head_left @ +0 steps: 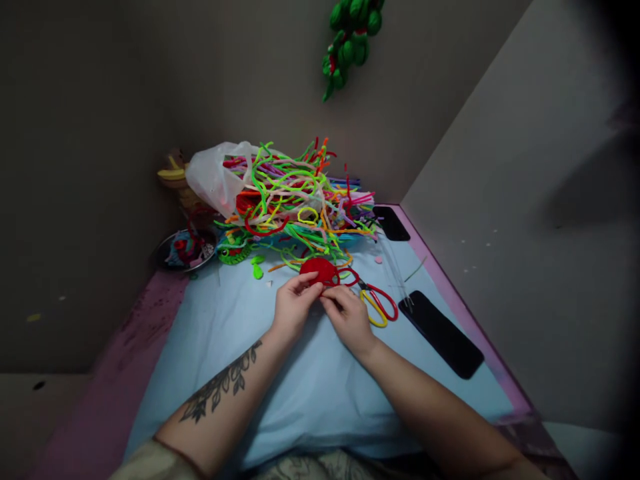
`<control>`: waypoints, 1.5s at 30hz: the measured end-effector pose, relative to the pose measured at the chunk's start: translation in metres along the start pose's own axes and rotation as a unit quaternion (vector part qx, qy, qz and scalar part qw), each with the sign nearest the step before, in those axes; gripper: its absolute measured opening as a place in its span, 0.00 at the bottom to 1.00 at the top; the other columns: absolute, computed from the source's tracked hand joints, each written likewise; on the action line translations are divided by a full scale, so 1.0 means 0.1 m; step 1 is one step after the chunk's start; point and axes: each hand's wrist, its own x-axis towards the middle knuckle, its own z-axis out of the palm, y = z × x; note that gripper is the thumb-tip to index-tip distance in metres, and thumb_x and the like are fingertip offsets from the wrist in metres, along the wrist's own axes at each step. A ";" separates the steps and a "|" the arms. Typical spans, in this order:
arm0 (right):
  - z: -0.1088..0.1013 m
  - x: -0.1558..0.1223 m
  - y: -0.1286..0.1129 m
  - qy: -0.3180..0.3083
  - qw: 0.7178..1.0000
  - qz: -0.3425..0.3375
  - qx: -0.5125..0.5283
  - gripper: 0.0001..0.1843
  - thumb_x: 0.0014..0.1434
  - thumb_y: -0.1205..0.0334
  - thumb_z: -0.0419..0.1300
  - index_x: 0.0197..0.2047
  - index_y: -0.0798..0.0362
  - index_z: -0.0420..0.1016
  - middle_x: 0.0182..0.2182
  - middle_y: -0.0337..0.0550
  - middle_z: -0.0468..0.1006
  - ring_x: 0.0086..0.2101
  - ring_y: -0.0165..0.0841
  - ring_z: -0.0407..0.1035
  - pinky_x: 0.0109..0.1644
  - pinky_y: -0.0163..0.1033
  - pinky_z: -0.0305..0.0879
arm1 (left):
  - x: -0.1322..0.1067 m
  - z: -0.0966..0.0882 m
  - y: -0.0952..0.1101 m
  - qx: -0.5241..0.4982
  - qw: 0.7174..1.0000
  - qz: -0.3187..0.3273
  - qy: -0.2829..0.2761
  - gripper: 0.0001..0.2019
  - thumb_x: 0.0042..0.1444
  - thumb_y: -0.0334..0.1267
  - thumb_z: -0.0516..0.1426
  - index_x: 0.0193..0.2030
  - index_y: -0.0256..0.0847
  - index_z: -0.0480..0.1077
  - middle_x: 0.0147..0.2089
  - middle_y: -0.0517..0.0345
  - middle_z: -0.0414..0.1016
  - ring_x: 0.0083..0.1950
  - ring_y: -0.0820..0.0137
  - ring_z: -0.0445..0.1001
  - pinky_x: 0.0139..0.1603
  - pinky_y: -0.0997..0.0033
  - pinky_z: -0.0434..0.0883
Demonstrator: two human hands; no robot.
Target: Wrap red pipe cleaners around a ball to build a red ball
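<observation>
A rounded red pipe-cleaner piece (320, 268) sits at my fingertips, with a thin red loop trailing from its right side. My left hand (294, 303) has its thumb and fingers closed on the near edge of this piece. Beside it, my right hand (347, 317) pinches at the same near edge, fingertips almost meeting those of the left; the exact spot gripped is hidden. Just right of the right hand lie scissors (379, 305) with red and yellow handles. Beyond both hands a big heap of coloured pipe cleaners (295, 190) spills from a white plastic bag (213, 180).
A dark phone (443, 337) lies at the right, with clear thin sticks on its far end; another dark phone (393, 223) lies farther back. A metal bowl (165, 259) stands at the left. Small green pieces (257, 267) dot the blue cloth (225, 313). Green ornaments (353, 40) hang above.
</observation>
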 end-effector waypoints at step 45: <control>-0.20 0.08 0.05 0.091 0.996 -0.017 -0.010 0.03 0.58 0.66 0.57 0.34 0.51 0.72 0.31 0.43 0.73 0.36 0.35 0.68 0.41 0.42 0.66 | 0.05 -0.03 0.08 0.059 0.997 -0.019 -0.048 0.18 0.37 0.39 0.68 0.37 0.36 0.76 0.29 0.57 0.77 0.24 0.77 0.69 0.24 0.78 0.64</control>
